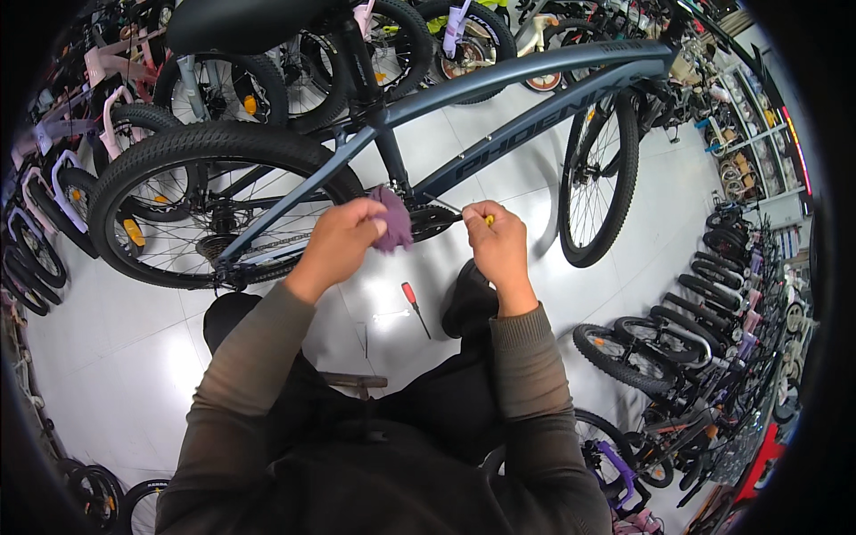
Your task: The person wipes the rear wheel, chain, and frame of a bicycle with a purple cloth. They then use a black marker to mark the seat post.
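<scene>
My left hand (343, 239) is closed on a purple cloth (393, 220), which it holds up beside the crank area of a blue-grey bicycle (526, 69). In my right hand (499, 250) is a thin tool that looks like a screwdriver (489, 220), with yellow showing at its grip. Its slim shaft points up and left toward the lower end of the bicycle's seat tube. The chainring (432, 222) sits behind the two hands and is partly hidden by them and the cloth. Where the shaft's tip touches, if anywhere, I cannot tell.
On the pale tiled floor lie a red-handled screwdriver (413, 301), a small wrench (390, 314) and a thin metal rod (366, 341). A brown wooden piece (355, 381) shows between my legs. Rows of parked bicycles (660, 352) stand at the right, left and back.
</scene>
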`<action>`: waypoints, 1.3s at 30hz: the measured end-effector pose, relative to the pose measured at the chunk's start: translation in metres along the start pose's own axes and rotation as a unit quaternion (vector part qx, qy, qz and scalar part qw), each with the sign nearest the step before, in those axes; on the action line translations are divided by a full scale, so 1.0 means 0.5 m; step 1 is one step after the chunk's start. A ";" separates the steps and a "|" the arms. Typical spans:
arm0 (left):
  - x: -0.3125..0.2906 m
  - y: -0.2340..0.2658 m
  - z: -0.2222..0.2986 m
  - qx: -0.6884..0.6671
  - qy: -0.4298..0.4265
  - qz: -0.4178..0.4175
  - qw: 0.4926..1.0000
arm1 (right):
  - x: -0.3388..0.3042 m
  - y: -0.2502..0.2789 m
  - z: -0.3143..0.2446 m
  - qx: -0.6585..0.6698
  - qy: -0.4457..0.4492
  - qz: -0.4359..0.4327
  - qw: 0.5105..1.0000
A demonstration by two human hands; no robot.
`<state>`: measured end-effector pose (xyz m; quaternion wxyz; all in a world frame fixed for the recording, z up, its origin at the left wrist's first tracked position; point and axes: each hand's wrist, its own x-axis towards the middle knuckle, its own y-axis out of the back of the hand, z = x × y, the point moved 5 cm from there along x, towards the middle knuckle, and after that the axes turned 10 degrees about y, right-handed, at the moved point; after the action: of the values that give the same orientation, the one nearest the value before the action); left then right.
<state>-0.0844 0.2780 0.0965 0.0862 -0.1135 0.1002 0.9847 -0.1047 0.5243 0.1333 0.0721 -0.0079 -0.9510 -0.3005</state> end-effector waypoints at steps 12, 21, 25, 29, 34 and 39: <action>-0.158 -0.100 -0.212 -0.408 0.260 -0.047 0.874 | -0.103 -0.147 -0.019 0.086 0.058 -0.170 0.980; -0.148 -0.060 -0.255 -0.478 0.231 0.071 0.845 | -0.210 -0.316 0.016 0.358 -0.176 -0.306 0.865; -0.146 -0.031 -0.251 -0.527 0.169 0.074 0.829 | -0.217 -0.350 0.074 0.313 -0.378 -0.291 0.821; -0.157 -0.013 -0.224 -0.487 0.146 0.038 0.860 | -0.237 -0.399 0.030 0.570 -0.365 -0.362 0.641; -0.178 0.058 -0.165 -0.339 0.047 0.086 0.936 | -0.234 -0.464 0.036 0.640 -0.361 -0.280 0.618; -0.226 0.204 -0.070 -0.235 -0.106 0.195 0.946 | -0.197 -0.510 0.055 0.676 -0.273 -0.178 0.661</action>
<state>0.0118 0.1555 0.1086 -0.1264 -0.0035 -0.1232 0.9843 -0.0257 0.3341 -0.0484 -0.2606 0.1307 -0.8526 0.4337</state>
